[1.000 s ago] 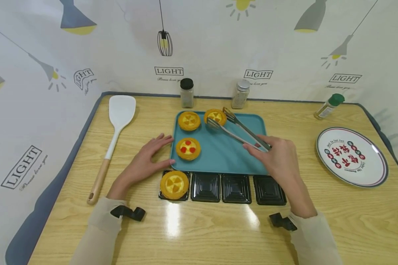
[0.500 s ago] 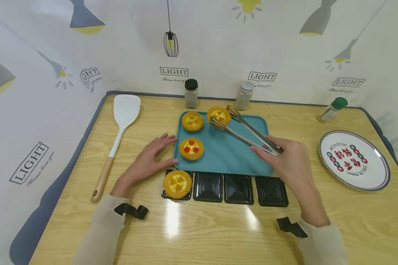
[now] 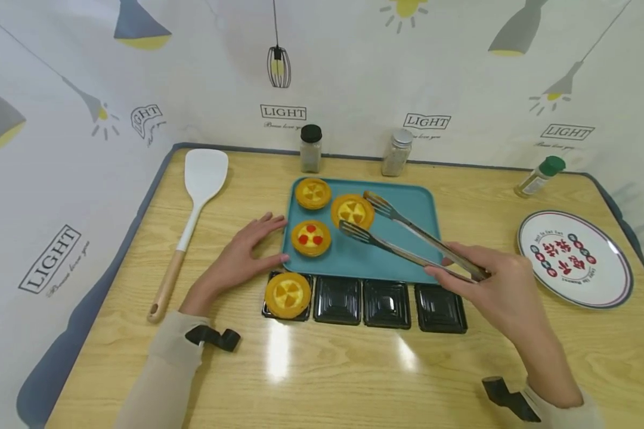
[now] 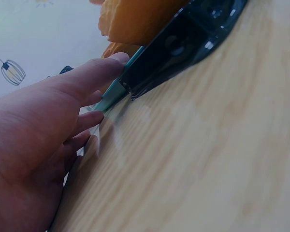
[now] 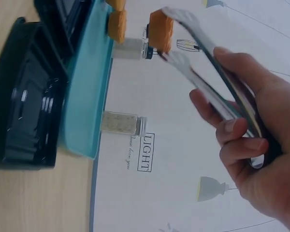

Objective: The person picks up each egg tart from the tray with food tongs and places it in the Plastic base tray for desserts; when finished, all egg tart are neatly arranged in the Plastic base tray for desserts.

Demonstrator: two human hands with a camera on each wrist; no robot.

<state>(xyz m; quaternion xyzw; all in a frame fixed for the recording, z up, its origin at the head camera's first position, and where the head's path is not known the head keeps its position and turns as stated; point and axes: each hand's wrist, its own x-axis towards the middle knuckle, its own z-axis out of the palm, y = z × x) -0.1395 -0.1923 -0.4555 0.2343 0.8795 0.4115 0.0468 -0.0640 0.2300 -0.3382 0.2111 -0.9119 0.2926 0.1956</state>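
Note:
My right hand (image 3: 507,283) grips metal tongs (image 3: 426,235) by their handles. Between the tong tips is an egg tart (image 3: 350,210) with orange wedge pieces, raised above the blue tray (image 3: 408,193); the right wrist view shows this lifted tart (image 5: 160,31) from the side. Two more tarts sit at the tray's left: a wedge-topped tart (image 3: 313,193) and a tart with red dots (image 3: 310,239). My left hand (image 3: 241,253) rests at the tray's left edge, fingers extended and thumb at the rim. Another wedge-topped tart (image 3: 287,296) lies in the leftmost black container.
Along the tray's front edge stand three bare black containers, such as the middle container (image 3: 386,304). A white spatula (image 3: 206,173) lies left. Two spice jars (image 3: 310,152) stand behind the tray; a green-capped bottle (image 3: 539,177) and a printed plate (image 3: 574,259) are right.
The tongs have taken hold of the tart at the tray's back edge and lifted it, drawing it toward the front. My right hand has moved back and right; my left hand stays put.

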